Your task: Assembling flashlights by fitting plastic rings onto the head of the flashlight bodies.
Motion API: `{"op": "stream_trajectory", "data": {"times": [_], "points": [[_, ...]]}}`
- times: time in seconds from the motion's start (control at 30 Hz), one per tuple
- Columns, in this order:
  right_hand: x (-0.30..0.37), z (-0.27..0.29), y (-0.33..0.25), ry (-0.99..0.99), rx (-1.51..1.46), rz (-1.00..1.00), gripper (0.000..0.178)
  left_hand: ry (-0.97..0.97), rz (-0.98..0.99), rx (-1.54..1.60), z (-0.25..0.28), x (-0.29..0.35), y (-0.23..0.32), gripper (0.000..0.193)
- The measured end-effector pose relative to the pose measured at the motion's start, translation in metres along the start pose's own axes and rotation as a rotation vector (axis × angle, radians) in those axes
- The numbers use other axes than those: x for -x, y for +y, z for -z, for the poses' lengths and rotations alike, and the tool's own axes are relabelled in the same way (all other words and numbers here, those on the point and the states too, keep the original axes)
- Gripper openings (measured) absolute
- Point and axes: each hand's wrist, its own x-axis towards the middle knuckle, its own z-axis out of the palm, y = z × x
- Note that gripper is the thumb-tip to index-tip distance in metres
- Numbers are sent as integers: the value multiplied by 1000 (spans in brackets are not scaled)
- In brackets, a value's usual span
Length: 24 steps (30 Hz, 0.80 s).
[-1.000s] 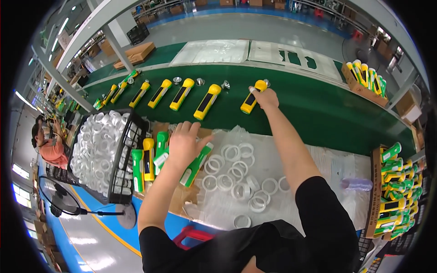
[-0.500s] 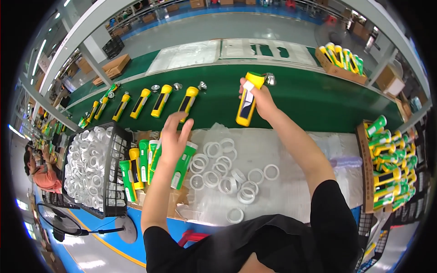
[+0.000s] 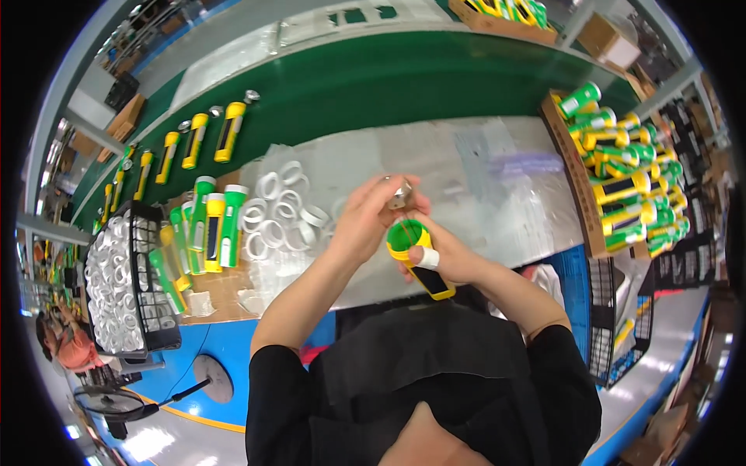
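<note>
Close to my body, above the worktop, my right hand point(image 3: 452, 255) is wrapped round a yellow flashlight point(image 3: 432, 283). Its open head faces up and shows a green inside. A white wrap covers the right thumb. My left hand point(image 3: 370, 213) pinches a shiny metal reflector point(image 3: 402, 194) just above that opening. Thin wires seem to run from the reflector into the flashlight. Left of my hands, several white plastic rings point(image 3: 273, 234) lie loose on the plastic-covered worktop point(image 3: 350, 159). Beyond them, several green and yellow flashlights point(image 3: 231, 225) are grouped at the worktop's left end.
A black crate point(image 3: 159, 307) full of white rings stands at the left. On the green conveyor point(image 3: 326, 93) lies a row of yellow flashlights point(image 3: 230, 132) with reflectors. A cardboard box point(image 3: 571, 175) of flashlights is at the right. A fan point(image 3: 113, 402) and a person point(image 3: 74, 346) are farther left.
My right hand has brought the flashlight from over the conveyor toward my body and tilted its open head up. My left hand has moved right and now grips the reflector. The view has shifted.
</note>
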Motion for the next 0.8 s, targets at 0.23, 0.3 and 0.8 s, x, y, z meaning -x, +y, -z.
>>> {"op": "stream_trajectory", "data": {"times": [0.23, 0.3, 0.8], "points": [[32, 4, 19, 269, 56, 196, 49, -44, -677, -935, -42, 15, -21, 29], [36, 8, 24, 295, 8, 273, 48, -46, -758, -1007, -48, 8, -29, 29], [76, 42, 28, 533, -220, 263, 49, 72, -660, -1487, 1, -104, -71, 47]]}}
